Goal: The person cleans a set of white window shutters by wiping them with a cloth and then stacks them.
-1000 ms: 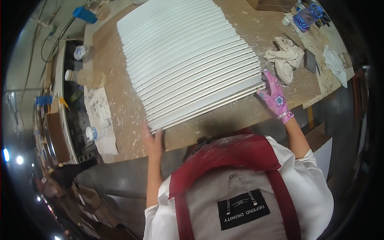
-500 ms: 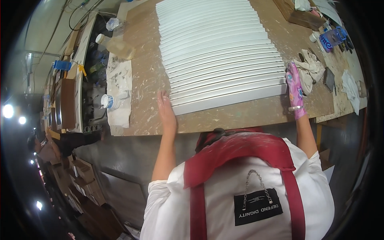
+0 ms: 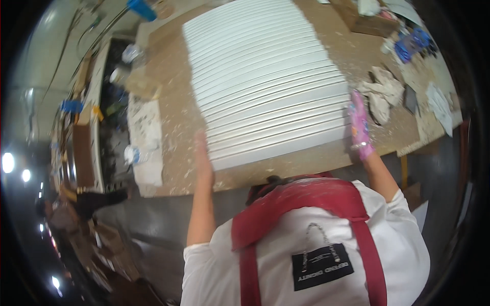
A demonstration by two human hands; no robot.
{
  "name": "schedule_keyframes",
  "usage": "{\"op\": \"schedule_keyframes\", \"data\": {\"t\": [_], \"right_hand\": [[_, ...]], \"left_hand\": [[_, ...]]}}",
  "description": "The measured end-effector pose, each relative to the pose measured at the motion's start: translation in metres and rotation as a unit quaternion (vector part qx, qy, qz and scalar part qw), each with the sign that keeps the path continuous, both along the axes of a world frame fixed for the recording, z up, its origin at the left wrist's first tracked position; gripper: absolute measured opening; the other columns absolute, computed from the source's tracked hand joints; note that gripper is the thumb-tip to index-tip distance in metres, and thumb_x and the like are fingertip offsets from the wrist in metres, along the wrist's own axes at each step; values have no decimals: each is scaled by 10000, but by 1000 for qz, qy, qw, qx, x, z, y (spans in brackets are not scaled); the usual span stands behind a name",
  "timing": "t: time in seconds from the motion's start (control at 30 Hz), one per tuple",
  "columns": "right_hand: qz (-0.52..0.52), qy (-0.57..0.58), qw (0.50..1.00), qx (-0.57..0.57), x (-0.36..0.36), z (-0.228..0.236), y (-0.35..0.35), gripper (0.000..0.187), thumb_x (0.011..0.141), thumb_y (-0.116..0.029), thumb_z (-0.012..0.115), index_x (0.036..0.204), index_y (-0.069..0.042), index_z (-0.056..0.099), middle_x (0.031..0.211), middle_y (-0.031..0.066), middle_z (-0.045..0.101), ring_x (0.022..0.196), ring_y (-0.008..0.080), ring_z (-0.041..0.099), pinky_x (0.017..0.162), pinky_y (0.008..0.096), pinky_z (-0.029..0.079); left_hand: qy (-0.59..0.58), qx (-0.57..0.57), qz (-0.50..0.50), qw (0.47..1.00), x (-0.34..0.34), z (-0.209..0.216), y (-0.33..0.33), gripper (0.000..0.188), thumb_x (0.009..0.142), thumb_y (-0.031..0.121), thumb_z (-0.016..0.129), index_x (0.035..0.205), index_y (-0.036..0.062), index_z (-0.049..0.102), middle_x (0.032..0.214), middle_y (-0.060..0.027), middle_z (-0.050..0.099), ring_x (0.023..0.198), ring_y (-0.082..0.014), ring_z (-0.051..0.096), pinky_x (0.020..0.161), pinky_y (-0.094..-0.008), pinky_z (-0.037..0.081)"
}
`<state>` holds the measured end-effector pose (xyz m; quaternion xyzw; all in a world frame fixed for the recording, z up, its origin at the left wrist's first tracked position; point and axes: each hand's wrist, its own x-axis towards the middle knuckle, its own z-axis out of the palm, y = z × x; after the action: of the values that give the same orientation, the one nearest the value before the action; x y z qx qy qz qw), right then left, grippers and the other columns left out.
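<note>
A row of long white slats lies side by side across the brown, paint-marked worktable. At the left ends of the nearest slats is my bare left hand, held edge-on with its fingers stretched out. My right hand, in a pink flowered glove, lies lengthwise along the right ends, fingers straight. Both palms face the slat ends, and neither hand is wrapped round anything. Whether each palm presses on the slats is hard to make out. The nearest slat sits a little in from the table's front edge.
Right of the glove lie a crumpled cream cloth and a dark flat block. Farther back are a blue bottle and a brown box. On the left, a white tub stands on a stained sheet. Another person is beyond.
The view has shifted and turned, so the table and slats appear lower. My left hand now looks more edge-on. Both hands stay at the slat ends.
</note>
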<state>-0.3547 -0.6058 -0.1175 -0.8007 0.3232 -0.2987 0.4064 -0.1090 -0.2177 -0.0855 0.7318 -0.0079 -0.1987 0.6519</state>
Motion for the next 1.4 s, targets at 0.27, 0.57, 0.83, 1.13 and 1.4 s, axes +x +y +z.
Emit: {"op": "schedule_keyframes", "data": {"t": [0.27,0.57,0.83,1.13,1.4], "right_hand": [[92,61,984,141,64,14,-72,665,993,-439,420,1496,-51,226,1542,182,241,1440,272,211,1165,328,175],[189,80,970,127,61,24,-58,622,1013,-353,425,1497,-38,192,1570,205,124,1451,287,177,1165,329,193],[130,109,983,68,90,10,-63,678,984,-393,475,1492,-30,211,1520,220,271,1390,311,324,1143,335,248],[111,51,985,122,178,34,-125,681,977,-471,428,1481,-43,263,1532,180,277,1418,290,270,1153,341,215],[88,196,952,-220,238,44,-170,631,979,-400,438,1471,-41,270,1498,199,321,1394,337,296,1157,384,233]], "left_hand": [[78,19,50,996,74,9,-53,655,1013,406,370,1493,-8,204,1533,-165,277,1389,-257,306,1134,-376,214],[64,66,-23,996,102,-1,-59,613,971,339,439,1480,46,265,1416,-166,412,1263,-255,419,1033,-380,349],[97,-7,-14,995,121,-7,-57,619,983,467,426,1417,26,398,1453,-136,389,1304,-233,390,1095,-356,285],[93,42,75,992,203,-3,-96,519,939,564,446,1154,95,506,1050,-25,452,934,-133,388,797,-291,295],[-179,90,2,980,237,-6,-131,607,976,324,443,1433,-55,316,1502,-191,323,1388,-311,296,1138,-384,233]]}}
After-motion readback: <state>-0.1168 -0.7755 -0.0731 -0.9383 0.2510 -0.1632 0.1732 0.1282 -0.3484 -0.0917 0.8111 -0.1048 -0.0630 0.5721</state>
